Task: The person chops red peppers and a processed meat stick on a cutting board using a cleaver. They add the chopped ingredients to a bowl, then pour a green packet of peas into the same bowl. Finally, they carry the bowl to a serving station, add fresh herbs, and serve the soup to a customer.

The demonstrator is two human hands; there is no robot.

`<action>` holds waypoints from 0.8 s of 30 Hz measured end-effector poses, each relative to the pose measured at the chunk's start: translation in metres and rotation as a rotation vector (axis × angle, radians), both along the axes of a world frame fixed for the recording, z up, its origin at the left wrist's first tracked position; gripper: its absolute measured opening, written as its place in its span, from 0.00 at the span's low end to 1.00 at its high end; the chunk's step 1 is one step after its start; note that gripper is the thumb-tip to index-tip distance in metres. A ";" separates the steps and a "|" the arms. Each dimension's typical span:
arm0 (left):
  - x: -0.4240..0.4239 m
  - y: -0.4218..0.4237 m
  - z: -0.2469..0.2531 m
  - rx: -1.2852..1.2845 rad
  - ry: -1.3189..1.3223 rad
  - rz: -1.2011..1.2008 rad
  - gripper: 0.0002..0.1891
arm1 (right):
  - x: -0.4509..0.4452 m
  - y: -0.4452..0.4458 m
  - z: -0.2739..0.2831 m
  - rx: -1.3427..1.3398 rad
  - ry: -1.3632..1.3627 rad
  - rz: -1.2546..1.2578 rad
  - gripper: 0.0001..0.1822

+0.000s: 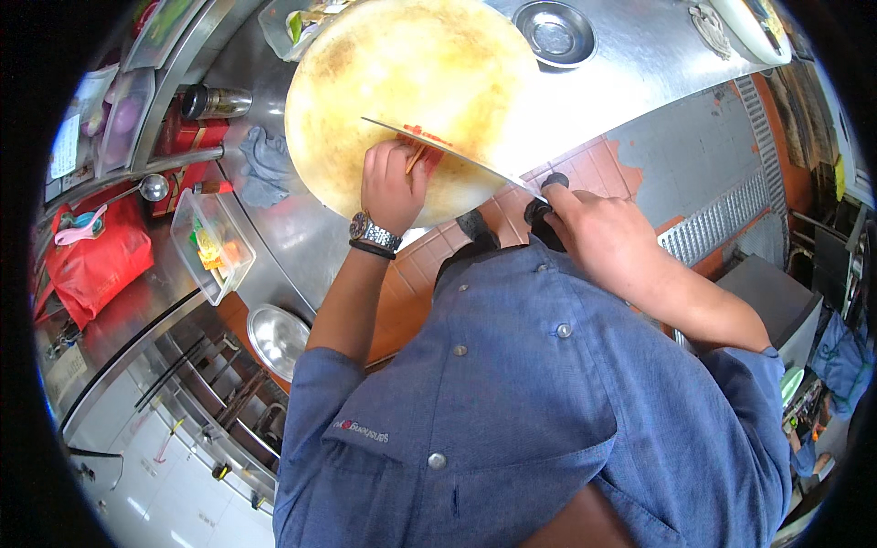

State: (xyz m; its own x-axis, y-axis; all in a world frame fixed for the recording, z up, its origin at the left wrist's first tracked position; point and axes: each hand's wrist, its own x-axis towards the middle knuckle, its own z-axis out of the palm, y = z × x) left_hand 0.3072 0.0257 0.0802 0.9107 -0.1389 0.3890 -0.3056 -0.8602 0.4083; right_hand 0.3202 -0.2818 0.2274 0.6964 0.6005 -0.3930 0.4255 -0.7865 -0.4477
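A large round cutting board (pixel 411 61) lies on the stainless steel counter in front of me. My left hand (pixel 394 179), with a watch on its wrist, holds red-orange vegetable strips (pixel 431 156) down near the board's near edge. Its fingers are curled and hide part of them. My right hand (pixel 603 229) grips a cleaver (pixel 479 166) by the handle. Seen almost edge-on, the blade slants across the board, right beside the strips and my left fingertips. Small red cut pieces (pixel 415 130) lie along the blade's far side.
A metal bowl (pixel 556 33) stands right of the board, a plastic tub with scraps (pixel 281 31) behind its left side. Leftward are a grey cloth (pixel 268 168), a lidded jar (pixel 218 103), a clear plastic bin (pixel 236 274) and a red bag (pixel 103 253). A metal basin (pixel 277 335) sits lower left.
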 end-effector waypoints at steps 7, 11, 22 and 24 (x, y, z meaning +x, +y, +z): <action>0.001 0.003 -0.007 0.032 0.001 0.009 0.08 | -0.003 0.012 -0.014 -0.004 0.054 -0.018 0.11; 0.001 -0.001 -0.001 -0.039 -0.020 0.019 0.09 | 0.006 0.016 0.003 -0.017 0.071 0.022 0.11; -0.006 0.000 -0.007 0.032 -0.003 0.037 0.08 | 0.001 0.021 -0.014 0.014 0.088 -0.016 0.12; -0.009 0.001 -0.004 -0.007 0.012 0.046 0.08 | 0.006 0.020 -0.002 0.011 0.090 -0.011 0.12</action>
